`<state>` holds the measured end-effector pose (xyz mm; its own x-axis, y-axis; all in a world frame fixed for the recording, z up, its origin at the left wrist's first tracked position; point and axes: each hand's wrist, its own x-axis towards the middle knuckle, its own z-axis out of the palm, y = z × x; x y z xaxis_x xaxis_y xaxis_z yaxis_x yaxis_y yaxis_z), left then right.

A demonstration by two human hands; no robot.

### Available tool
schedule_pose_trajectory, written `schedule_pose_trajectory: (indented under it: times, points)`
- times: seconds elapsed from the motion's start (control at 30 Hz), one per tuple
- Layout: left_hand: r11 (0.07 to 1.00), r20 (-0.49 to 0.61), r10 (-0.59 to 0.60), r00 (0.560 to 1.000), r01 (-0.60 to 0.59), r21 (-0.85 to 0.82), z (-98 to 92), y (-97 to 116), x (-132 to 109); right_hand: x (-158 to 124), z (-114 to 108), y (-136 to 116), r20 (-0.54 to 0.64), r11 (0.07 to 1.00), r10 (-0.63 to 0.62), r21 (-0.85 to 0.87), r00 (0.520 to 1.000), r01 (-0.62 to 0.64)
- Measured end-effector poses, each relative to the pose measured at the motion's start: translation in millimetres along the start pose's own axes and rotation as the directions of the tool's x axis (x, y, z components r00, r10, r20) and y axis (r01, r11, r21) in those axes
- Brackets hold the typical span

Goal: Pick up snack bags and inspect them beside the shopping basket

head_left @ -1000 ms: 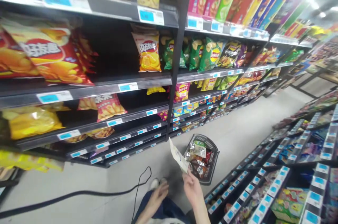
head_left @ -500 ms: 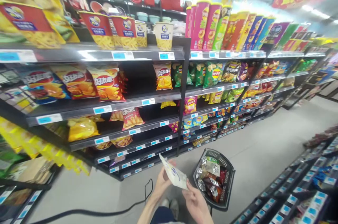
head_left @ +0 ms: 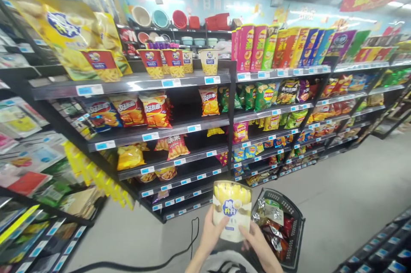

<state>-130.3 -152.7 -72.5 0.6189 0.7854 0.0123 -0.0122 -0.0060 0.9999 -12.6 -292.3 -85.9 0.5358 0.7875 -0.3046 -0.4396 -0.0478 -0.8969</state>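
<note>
A white and yellow snack pouch (head_left: 231, 211) with a blue logo is held up in front of me, its printed face toward the camera. My left hand (head_left: 214, 228) grips its lower left side, thumb across the front. On the lower right side, my right hand (head_left: 255, 238) grips it the same way, with the thumb pressed on the face. Just beyond my right hand stands a dark shopping basket (head_left: 297, 234) holding several snack bags (head_left: 272, 221), some silvery, some brown and red.
Shelves of snacks (head_left: 189, 129) run ahead of me and off to the right. Red cups (head_left: 173, 61) and tall chip canisters (head_left: 246, 48) line the top shelf. A black cable (head_left: 128, 266) crosses the grey floor (head_left: 334, 178). Another rack (head_left: 379, 247) stands at the lower right.
The pouch has turned from nearly edge-on to face-on and risen slightly, with both hands still on it. The camera view has shifted, so the shelves and basket appear further right.
</note>
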Motion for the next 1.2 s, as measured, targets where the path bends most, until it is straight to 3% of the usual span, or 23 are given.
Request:
schedule_pose_trajectory:
  times: [0.13, 0.3, 0.53, 0.6, 0.73, 0.87, 1.2]
  points:
    - [0.996, 0.025, -0.007, 1.000, 0.009, -0.087, -2.1, 16, 7, -8, 8, -6, -0.037, 0.986, -0.116, -0.123, 0.993, 0.111]
    - [0.986, 0.041, 0.031, 0.999, -0.024, -0.164, 8.2, 39, 14, -25, 24, -30, -0.090, 0.950, -0.246, -0.220, 0.965, 0.222]
    - [0.983, 0.131, 0.179, 0.975, -0.172, -0.060, 15.4, 80, 22, -28, 26, -36, -0.201, 0.946, -0.314, -0.147, 0.928, 0.288]
    - [0.983, 0.123, 0.182, 0.976, -0.176, -0.060, 16.4, 79, 20, -29, 27, -38, -0.233, 0.943, -0.329, -0.136, 0.915, 0.305]
    - [0.991, 0.070, 0.041, 0.997, -0.031, -0.131, 15.0, 58, 11, -32, 35, -44, -0.313, 0.926, -0.373, -0.069, 0.873, 0.371]
    - [0.994, 0.053, 0.014, 0.999, -0.008, -0.111, 9.9, 45, 1, -30, 35, -40, -0.326, 0.930, -0.340, 0.024, 0.882, 0.367]
    - [0.998, 0.037, 0.049, 0.998, -0.048, -0.041, 8.5, 49, -5, -15, 16, -21, -0.314, 0.936, -0.266, 0.142, 0.912, 0.322]
